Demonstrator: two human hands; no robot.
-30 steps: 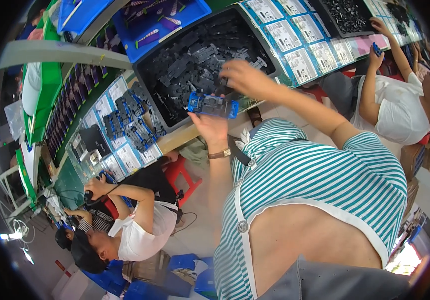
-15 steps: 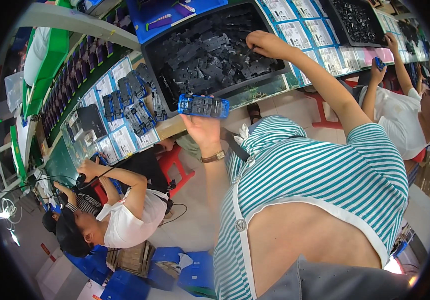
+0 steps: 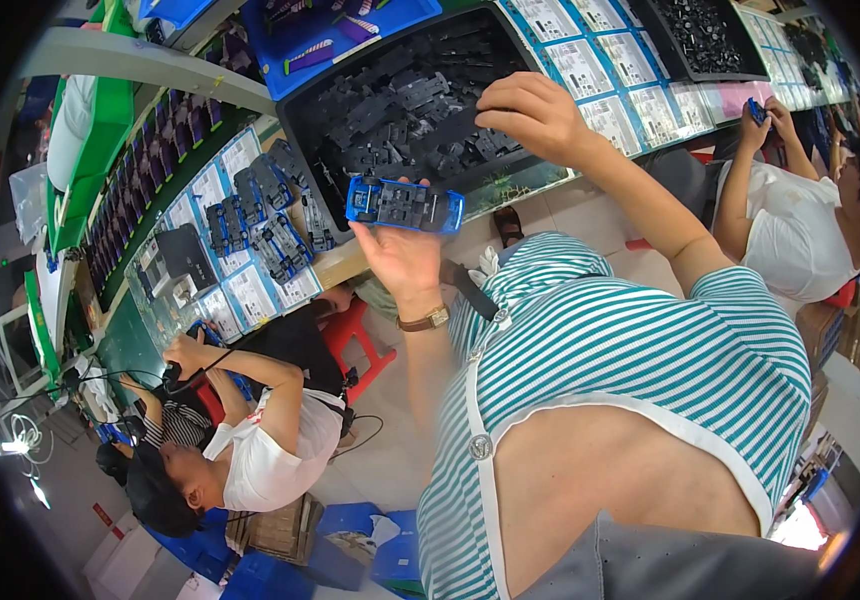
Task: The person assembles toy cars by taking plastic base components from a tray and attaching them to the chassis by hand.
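On the palm of my left hand (image 3: 402, 262) lies a toy car (image 3: 405, 204), its blue body turned underside up with a black chassis inside. My fingers and thumb support it at the edges, near the front rim of a large black bin (image 3: 302, 140). The bin holds a heap of black plastic chassis parts (image 3: 420, 105). Over the bin's right side hovers my right hand (image 3: 538, 118), above the parts, its fingers bent and pressed together. Whatever it may pinch is too dark and small to name.
Several blue-and-black car bodies (image 3: 278, 245) sit left of the bin. Behind is a blue tray (image 3: 350, 55) with purple pieces. Printed sheets (image 3: 605, 65) cover the table to the right, before another black bin (image 3: 700, 40). Co-workers sit at left (image 3: 280, 440) and right (image 3: 775, 225).
My right hand has lifted from the heap of parts and come nearer, slightly right. The toy car in my left hand has tilted a little. The co-worker at right has brought both hands together.
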